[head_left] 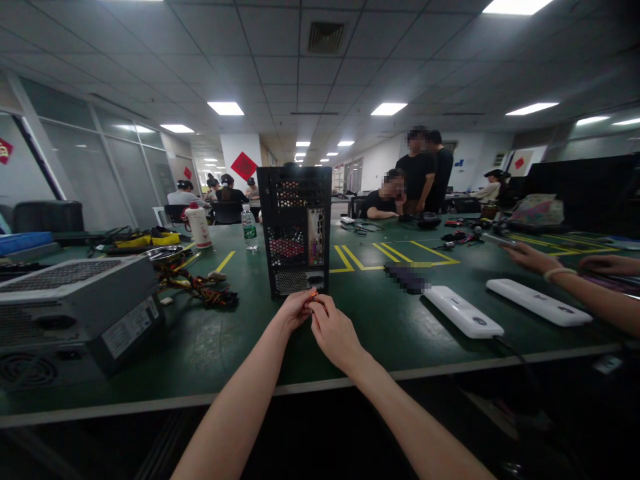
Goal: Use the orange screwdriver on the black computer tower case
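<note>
A black computer case (295,230) stands upright on the green table, its rear panel with ports and vent holes facing me. Just in front of its lower edge my left hand (297,309) and my right hand (334,330) meet, fingertips pinched together. Between them shows a small orange-red thing (314,293), too small to name. Fingers of both hands are closed around it, and they hide most of it.
Grey power supply units (80,313) are stacked at the left, with a bundle of wires (200,283) beside them. A water bottle (249,229) and a white flask (199,227) stand behind. White power strips (463,311) lie right, near another person's hand (527,257).
</note>
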A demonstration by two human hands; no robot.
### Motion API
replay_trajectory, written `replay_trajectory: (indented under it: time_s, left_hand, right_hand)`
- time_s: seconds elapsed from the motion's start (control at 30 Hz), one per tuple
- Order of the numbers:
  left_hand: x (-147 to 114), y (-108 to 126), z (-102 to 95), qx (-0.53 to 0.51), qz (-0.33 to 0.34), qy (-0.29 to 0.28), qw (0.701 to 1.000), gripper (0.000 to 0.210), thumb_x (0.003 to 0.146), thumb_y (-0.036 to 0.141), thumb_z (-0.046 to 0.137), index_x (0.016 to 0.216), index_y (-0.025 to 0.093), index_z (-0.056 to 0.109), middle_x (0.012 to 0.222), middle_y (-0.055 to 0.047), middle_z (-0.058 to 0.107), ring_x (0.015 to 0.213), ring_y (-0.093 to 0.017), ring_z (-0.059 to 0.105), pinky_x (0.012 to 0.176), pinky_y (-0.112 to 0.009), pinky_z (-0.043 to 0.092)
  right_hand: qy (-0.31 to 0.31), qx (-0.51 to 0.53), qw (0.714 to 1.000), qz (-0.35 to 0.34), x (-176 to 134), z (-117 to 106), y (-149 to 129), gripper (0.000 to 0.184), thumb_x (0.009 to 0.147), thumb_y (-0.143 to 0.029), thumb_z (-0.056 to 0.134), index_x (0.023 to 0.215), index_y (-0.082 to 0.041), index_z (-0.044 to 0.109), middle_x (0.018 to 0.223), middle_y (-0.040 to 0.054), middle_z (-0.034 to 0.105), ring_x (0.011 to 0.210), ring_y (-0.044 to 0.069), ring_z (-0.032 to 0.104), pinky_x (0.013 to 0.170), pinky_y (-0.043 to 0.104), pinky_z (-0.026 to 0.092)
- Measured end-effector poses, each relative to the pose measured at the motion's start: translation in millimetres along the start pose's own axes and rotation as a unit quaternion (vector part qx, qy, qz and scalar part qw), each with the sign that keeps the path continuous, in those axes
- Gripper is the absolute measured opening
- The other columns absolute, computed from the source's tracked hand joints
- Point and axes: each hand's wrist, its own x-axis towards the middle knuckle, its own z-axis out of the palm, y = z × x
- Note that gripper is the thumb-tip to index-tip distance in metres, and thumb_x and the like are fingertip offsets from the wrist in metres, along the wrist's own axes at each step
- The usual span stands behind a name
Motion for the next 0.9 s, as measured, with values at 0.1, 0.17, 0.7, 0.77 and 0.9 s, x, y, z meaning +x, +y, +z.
replay_trajectory:
  time_s: [0.1,0.17,0.7,0.77,0.9]
  left_hand:
    - [-1.6,1.9,1.7,-0.015,-0.013,-0.003,1.000,0.019,0.067,0.027,0.061,0.066,0.009,0.054,0.045,0.005,0.038,0.035,0.000,0.029,0.031,-0.012,0.017]
    - [-2.8,3.2,2.2,-0.023,-0.022,-0.019,0.999,0.016,0.071,0.023,0.056,0.073,0.008,0.056,0.045,0.005,0.037,0.035,0.000,0.028,0.031,-0.011,0.017]
    - [2.0,0.3,-1.3,-0.035,-0.026,-0.008,0.999,0.018,0.069,0.025,0.058,0.065,0.009,0.052,0.044,0.005,0.037,0.033,0.000,0.029,0.030,-0.012,0.017]
    - [2.4,0.8,-2.3,-0.044,-0.037,-0.024,0.998,0.015,0.072,0.023,0.054,0.070,0.008,0.054,0.044,0.005,0.038,0.033,0.000,0.029,0.030,-0.011,0.018]
    - [1.8,1.9,-3.4,-0.053,-0.039,-0.019,0.998,0.012,0.074,0.018,0.052,0.069,0.008,0.053,0.046,0.003,0.041,0.033,0.000,0.029,0.028,-0.011,0.016]
  right_hand:
    - [0.008,-0.015,1.000,0.016,0.3,3.1,2.2,0.022,0.084,-0.019,0.033,0.101,-0.019,0.046,0.105,0.0071,0.045,0.076,0.011,0.054,0.066,0.024,0.043]
    - [0.013,-0.024,0.999,0.032,0.4,4.0,3.0,0.021,0.085,-0.022,0.032,0.099,-0.019,0.047,0.100,0.0068,0.046,0.074,0.011,0.054,0.064,0.023,0.042]
    - [-0.008,-0.022,1.000,0.018,0.8,1.9,1.2,0.023,0.086,-0.022,0.030,0.100,-0.019,0.047,0.095,0.0065,0.045,0.072,0.011,0.052,0.063,0.024,0.041]
    - [-0.005,-0.026,0.999,0.034,0.9,1.9,1.3,0.024,0.086,-0.025,0.029,0.099,-0.019,0.048,0.093,0.0065,0.045,0.069,0.011,0.052,0.060,0.024,0.041]
    - [-0.007,0.004,1.000,0.008,0.1,-0.4,-0.2,0.022,0.082,-0.023,0.036,0.102,-0.018,0.046,0.104,0.0080,0.042,0.076,0.013,0.052,0.066,0.026,0.043]
